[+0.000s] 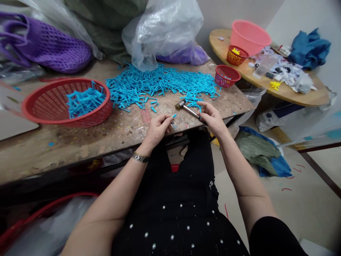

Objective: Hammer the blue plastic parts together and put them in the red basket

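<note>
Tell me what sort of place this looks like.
Probably a small workshop for hand assembly: a worn, stained workbench carries a large heap of identical blue plastic-looking pieces, a red basket holds more of them, and a small hammer lies by the hands.

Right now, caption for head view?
Left hand pinches a blue piece; right hand at a small hammer, blue pile beyond.
</note>
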